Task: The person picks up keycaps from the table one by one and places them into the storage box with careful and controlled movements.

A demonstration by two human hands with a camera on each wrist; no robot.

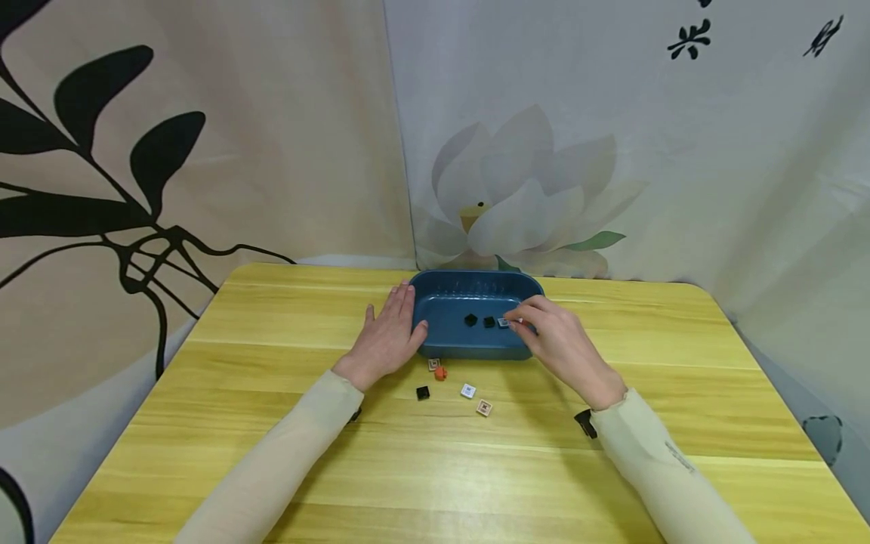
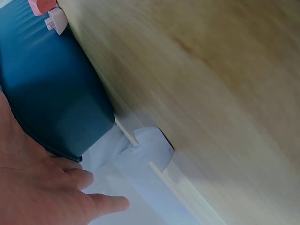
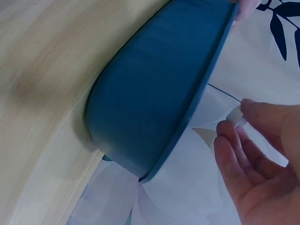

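A blue rectangular tray [image 1: 469, 353] stands near the table's back edge. My left hand [image 1: 389, 336] rests against its left end, fingers straight. Over the tray's right side, my right hand [image 1: 560, 344] pinches a small whitish keycap [image 3: 234, 114] between thumb and fingers; the fingertips hide part of it. Inside the tray lie two black keycaps [image 1: 470, 320] and a white-and-blue keycap [image 1: 503, 323]. In front of it are an orange keycap [image 1: 441, 374], a pale keycap [image 1: 433, 364], a black keycap [image 1: 423, 393], a white keycap [image 1: 468, 391] and a beige keycap [image 1: 484, 408].
The wooden table [image 1: 292, 453] extends to both sides of the tray and toward me. Behind its back edge hangs a pale curtain [image 1: 306, 151] printed with leaves and a flower. A white corner guard [image 2: 153, 146] covers a table corner in the left wrist view.
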